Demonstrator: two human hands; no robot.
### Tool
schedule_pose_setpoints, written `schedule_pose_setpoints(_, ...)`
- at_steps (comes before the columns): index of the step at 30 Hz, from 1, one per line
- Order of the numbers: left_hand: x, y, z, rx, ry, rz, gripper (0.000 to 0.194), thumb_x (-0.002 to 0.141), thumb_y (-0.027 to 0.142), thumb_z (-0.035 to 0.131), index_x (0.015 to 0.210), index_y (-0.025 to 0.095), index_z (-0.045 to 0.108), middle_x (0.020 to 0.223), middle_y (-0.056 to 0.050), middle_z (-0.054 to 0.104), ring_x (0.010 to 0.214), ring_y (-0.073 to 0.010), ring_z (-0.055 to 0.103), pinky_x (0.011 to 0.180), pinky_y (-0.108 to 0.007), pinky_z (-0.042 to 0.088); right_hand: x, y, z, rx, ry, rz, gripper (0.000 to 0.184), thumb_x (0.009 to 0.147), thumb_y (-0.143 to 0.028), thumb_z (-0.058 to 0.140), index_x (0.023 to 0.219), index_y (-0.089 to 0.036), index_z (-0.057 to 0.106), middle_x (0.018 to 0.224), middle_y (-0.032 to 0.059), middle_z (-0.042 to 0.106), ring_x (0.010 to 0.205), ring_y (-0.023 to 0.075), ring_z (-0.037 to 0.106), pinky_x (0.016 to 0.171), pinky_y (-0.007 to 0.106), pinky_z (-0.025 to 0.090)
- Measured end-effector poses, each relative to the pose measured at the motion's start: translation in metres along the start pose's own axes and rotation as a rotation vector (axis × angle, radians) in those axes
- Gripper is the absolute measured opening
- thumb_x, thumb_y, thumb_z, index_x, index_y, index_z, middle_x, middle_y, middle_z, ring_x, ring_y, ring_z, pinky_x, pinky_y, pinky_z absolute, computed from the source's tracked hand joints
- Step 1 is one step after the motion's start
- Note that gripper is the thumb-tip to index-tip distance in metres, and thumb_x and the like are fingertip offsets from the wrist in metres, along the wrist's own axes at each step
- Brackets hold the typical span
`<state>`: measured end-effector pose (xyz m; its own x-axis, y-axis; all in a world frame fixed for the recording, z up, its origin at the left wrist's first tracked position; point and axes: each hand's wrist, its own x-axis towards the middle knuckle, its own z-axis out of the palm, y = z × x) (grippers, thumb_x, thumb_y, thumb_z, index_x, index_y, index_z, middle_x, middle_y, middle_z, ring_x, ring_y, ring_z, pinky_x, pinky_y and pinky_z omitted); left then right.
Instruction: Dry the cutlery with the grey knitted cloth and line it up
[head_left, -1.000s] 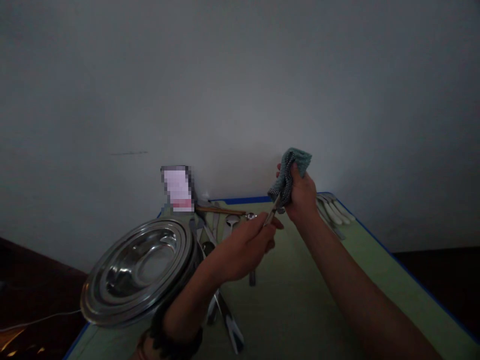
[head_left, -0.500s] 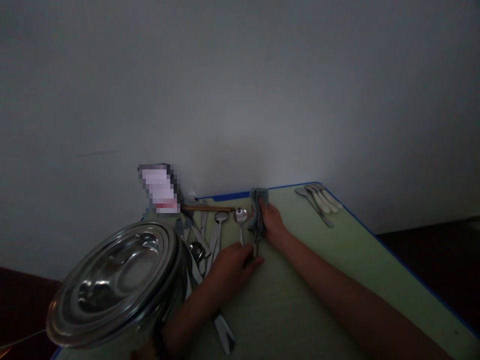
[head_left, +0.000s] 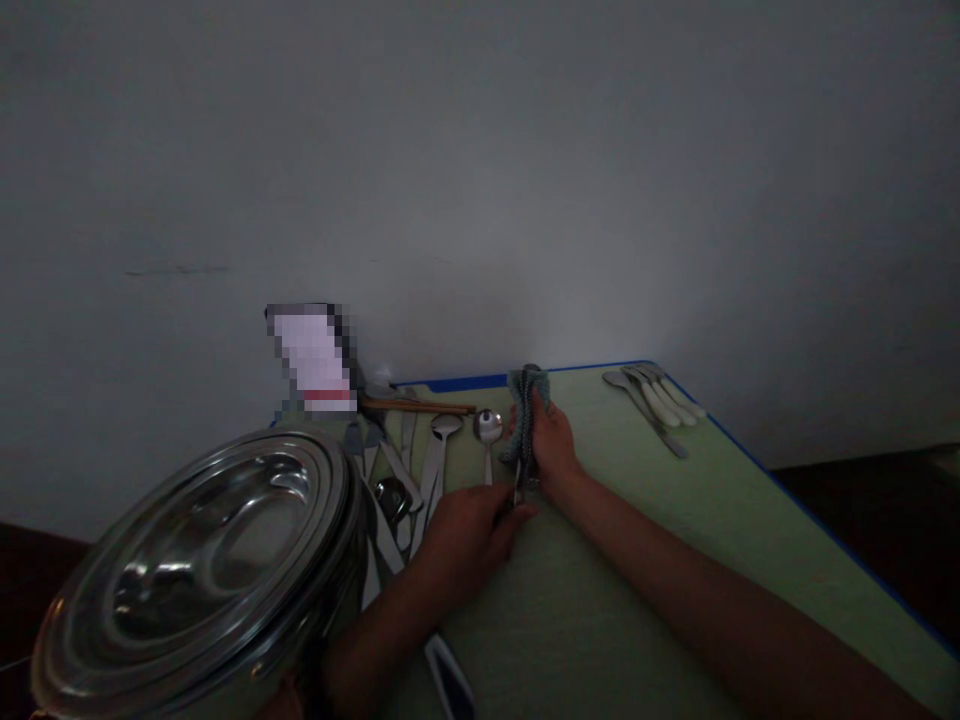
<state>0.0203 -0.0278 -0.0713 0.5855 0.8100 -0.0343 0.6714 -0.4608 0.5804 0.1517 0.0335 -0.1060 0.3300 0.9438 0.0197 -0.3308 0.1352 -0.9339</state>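
My left hand (head_left: 472,525) pinches the metal handle of a piece of cutlery (head_left: 518,482) between thumb and fingers. Wrapped around its upper part is a folded grey-green cloth (head_left: 525,420), gripped by my right hand (head_left: 553,440). A rounded dark metal tip sticks out above the cloth; the rest of the head is covered, so its exact kind is hidden. Just left of the cloth lies a shiny spoon (head_left: 487,428), its handle running down toward my left hand. Another spoon (head_left: 446,426) and several more pieces of cutlery lie farther left, partly behind my left arm.
Stacked steel bowls (head_left: 217,560) take up the table's left side. Behind them a phone (head_left: 311,355) with a blurred screen leans near the wall. Chopsticks (head_left: 427,406) lie along the back. White-handled cutlery (head_left: 664,400) and one metal utensil (head_left: 649,420) lie at the right rear of the green table (head_left: 675,520).
A rounded tip now shows above the cloth, which my right hand has shifted along the cutlery. The view has moved slightly; my left hand keeps its hold.
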Motion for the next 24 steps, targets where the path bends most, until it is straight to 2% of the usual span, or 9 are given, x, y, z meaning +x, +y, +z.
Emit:
schedule_pose_setpoints(3,0.001,-0.0009,0.0007,-0.063,-0.003,-0.017,0.028,0.089,0.037,0.042,0.066,0.021,0.049,0.053,0.003,0.057,0.052,-0.0149,0.056,0.054,-0.023,0.038,-0.0056,-0.0032,0.0034,0.026,0.04,0.041,0.044,0.072,-0.065,0.05,0.067,-0.022,0.049,0.048,-0.0065,0.049,0.04,0.0102,0.044,0.04,0.024,0.034)
schedule_pose_setpoints(6,0.0024,-0.0016,0.0013,-0.119,0.0,-0.03,0.027,0.087,0.036,0.044,0.065,0.021,0.047,0.049,0.005,0.054,0.048,-0.0139,0.055,0.052,-0.022,0.038,-0.0085,-0.0061,0.0055,0.034,0.027,0.081,0.043,0.072,-0.064,0.052,0.063,-0.021,0.049,0.046,-0.0056,0.049,0.039,0.0104,0.044,0.04,0.024,0.034)
schedule_pose_setpoints(11,0.0027,-0.0007,-0.001,-0.21,0.068,-0.063,0.03,0.091,0.038,0.035,0.07,0.021,0.046,0.049,0.005,0.052,0.045,-0.0132,0.053,0.049,-0.023,0.039,-0.0057,-0.0075,0.0047,0.078,0.045,0.088,0.029,0.073,-0.049,0.055,0.066,-0.021,0.054,0.054,-0.005,0.054,0.048,0.01,0.048,0.047,0.022,0.04)
schedule_pose_setpoints(16,0.0028,0.0,-0.0043,-0.308,0.167,-0.106,0.029,0.092,0.037,0.034,0.072,0.02,0.046,0.049,0.005,0.051,0.048,-0.0128,0.054,0.05,-0.022,0.04,-0.0075,-0.01,0.0054,0.096,-0.072,0.118,0.016,0.069,-0.035,0.057,0.069,-0.019,0.057,0.058,-0.0039,0.057,0.052,0.0118,0.052,0.05,0.023,0.043)
schedule_pose_setpoints(20,0.0038,-0.002,-0.002,-0.346,0.177,-0.119,0.028,0.089,0.038,0.04,0.07,0.02,0.049,0.046,0.005,0.052,0.043,-0.0125,0.052,0.046,-0.022,0.039,-0.0107,-0.009,0.0051,0.026,-0.161,0.094,0.025,0.068,-0.039,0.064,0.08,-0.017,0.062,0.068,-0.0003,0.064,0.06,0.014,0.057,0.058,0.026,0.046)
schedule_pose_setpoints(24,0.006,-0.0059,0.002,-0.363,0.198,-0.133,0.031,0.088,0.04,0.041,0.066,0.019,0.049,0.042,0.005,0.051,0.039,-0.0127,0.05,0.043,-0.022,0.037,-0.0119,-0.0045,0.0032,-0.075,-0.155,0.019,0.035,0.069,-0.047,0.065,0.084,-0.016,0.063,0.077,0.0024,0.067,0.071,0.016,0.059,0.065,0.027,0.046)
